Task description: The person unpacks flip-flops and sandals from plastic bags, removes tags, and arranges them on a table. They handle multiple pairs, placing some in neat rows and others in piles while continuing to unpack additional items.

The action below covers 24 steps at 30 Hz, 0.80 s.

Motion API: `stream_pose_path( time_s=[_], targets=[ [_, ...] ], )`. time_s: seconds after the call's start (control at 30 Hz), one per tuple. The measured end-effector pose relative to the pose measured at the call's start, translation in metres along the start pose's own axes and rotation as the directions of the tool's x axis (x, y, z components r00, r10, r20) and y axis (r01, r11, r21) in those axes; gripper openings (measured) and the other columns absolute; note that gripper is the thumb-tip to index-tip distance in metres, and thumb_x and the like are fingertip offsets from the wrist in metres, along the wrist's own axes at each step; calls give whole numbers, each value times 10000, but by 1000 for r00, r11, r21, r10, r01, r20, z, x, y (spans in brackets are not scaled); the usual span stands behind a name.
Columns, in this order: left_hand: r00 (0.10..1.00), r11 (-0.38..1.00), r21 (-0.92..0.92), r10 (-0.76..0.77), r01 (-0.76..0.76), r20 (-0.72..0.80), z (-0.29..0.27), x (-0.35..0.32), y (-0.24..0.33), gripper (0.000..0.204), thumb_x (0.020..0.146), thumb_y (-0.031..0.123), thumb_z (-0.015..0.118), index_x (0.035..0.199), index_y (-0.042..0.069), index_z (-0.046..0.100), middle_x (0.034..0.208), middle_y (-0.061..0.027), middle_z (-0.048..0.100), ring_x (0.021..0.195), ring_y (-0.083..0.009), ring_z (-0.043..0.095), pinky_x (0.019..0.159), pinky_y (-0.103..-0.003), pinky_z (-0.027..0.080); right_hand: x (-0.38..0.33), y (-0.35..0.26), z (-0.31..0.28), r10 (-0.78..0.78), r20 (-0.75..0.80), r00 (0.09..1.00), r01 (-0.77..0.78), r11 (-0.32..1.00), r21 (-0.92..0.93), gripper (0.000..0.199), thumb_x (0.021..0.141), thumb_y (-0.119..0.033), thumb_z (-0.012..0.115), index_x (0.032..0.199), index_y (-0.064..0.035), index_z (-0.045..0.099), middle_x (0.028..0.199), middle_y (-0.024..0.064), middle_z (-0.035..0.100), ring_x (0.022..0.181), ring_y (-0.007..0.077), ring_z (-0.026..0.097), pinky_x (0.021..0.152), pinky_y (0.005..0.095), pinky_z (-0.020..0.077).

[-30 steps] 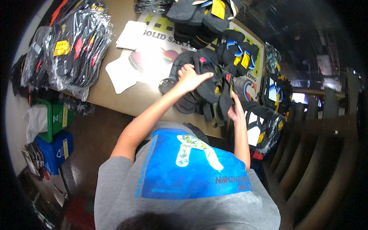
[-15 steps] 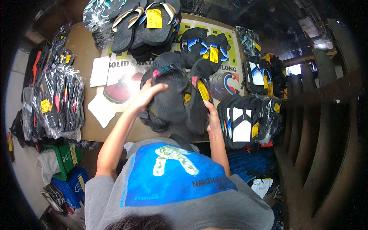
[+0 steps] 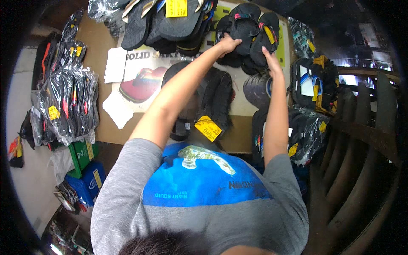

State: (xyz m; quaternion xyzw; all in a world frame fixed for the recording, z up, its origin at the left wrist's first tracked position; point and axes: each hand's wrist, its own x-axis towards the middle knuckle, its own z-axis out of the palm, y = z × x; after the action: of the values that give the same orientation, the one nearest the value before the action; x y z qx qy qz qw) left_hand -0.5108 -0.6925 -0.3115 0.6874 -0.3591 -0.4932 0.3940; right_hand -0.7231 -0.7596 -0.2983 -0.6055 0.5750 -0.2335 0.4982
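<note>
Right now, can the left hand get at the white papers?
Probably, but only by letting go: the left hand holds the black sandals, while the white papers lie uncovered left of its forearm.

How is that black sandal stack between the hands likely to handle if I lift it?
The black sandal stack between the left hand and right hand may slide apart if lifted: several soles overlap and no wrapper shows. The thin red-patterned strap would probably give under pressure. Those broad, flat soles make rolling unlikely.
</note>
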Motion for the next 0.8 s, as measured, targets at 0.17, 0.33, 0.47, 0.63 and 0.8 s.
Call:
stream_pose_path(
  time_s=[0.17,0.33,0.47,0.63,0.8],
  targets=[
    [906,894,161,423,-418,3,-65,-106,-51,706,809,443,565,1225,-103,396,1189,-306,469,1157,-351,449,944,-378,366,-57,-13,12,-268,-386,883,-39,777,-628,826,762,-482,628,1290,77,326,1310,264,362,1226,328,362,999,385,297],
    [710,850,499,457,-170,-536,-188,-261,-155,265,758,141,579,984,5,602,1079,-154,572,1046,-301,509,923,-391,369,-226,-42,102,-411,155,898,426,900,-87,199,755,-165,678,869,-17,610,908,110,566,877,235,538,783,330,420],
    [377,736,114,-202,667,-904,-233,-332,-258,727,647,405,729,1110,-90,467,1126,-278,455,1116,-399,337,957,-472,291,-310,-50,169,-479,303,824,522,850,-73,168,726,-123,663,857,-28,618,911,114,546,905,266,523,802,350,411],
    [401,725,162,-170,670,-900,-258,-342,-337,544,612,345,770,927,-68,606,969,-221,585,953,-365,519,864,-436,388,-334,-62,188,-569,356,741,634,768,-93,165,735,-107,645,874,-27,609,946,135,539,936,291,510,816,359,402],
    [461,874,24,-233,485,-856,-287,-365,-348,259,711,213,680,773,-37,649,747,-198,647,702,-297,630,684,-395,464,-336,-70,187,-534,300,790,581,809,-91,157,763,-94,629,891,-6,614,948,125,556,878,239,559,775,318,440]
  ],
)
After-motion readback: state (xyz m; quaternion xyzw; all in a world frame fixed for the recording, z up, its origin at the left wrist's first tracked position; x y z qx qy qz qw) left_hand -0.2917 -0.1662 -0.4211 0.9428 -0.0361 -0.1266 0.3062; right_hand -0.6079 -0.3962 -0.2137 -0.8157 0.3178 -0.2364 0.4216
